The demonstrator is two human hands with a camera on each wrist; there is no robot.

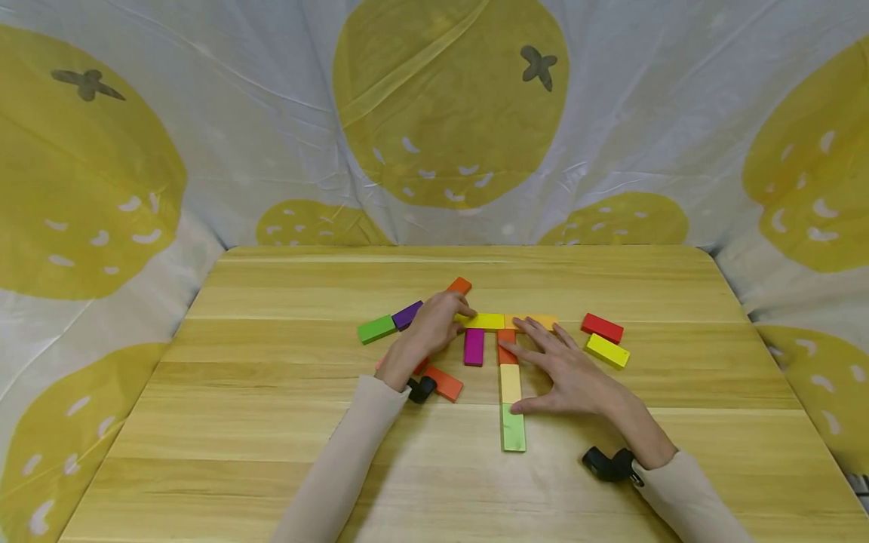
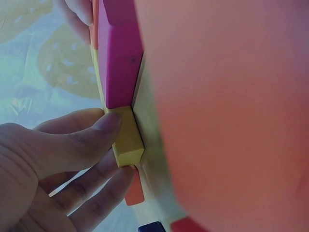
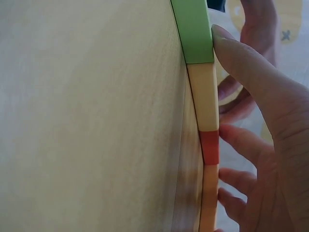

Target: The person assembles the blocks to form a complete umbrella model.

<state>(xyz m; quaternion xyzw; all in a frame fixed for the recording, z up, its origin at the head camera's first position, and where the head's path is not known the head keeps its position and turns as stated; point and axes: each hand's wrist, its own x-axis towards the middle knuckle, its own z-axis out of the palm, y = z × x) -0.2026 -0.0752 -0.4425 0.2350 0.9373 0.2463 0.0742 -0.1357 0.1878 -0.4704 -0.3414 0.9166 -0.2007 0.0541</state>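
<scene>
My left hand (image 1: 434,324) pinches a yellow block (image 2: 129,137) between thumb and fingers at the left end of a row. A light orange block (image 1: 543,321) continues this row to the right. Below it stand a magenta block (image 1: 474,348) and, beside that, a column of an orange-red block (image 1: 506,348), a cream block (image 1: 510,383) and a light green block (image 3: 195,34). My right hand (image 1: 566,369) is spread over the column, its thumb touching the light green block and its fingertips resting on the orange-red and light orange blocks.
Green (image 1: 376,329) and purple (image 1: 408,315) blocks lie left of my left hand, an orange block (image 1: 459,286) beyond it. Near its wrist is a coral block (image 1: 444,383), with others partly hidden. Red (image 1: 602,328) and yellow (image 1: 607,351) blocks lie at the right. A patterned curtain surrounds the wooden table (image 1: 237,430).
</scene>
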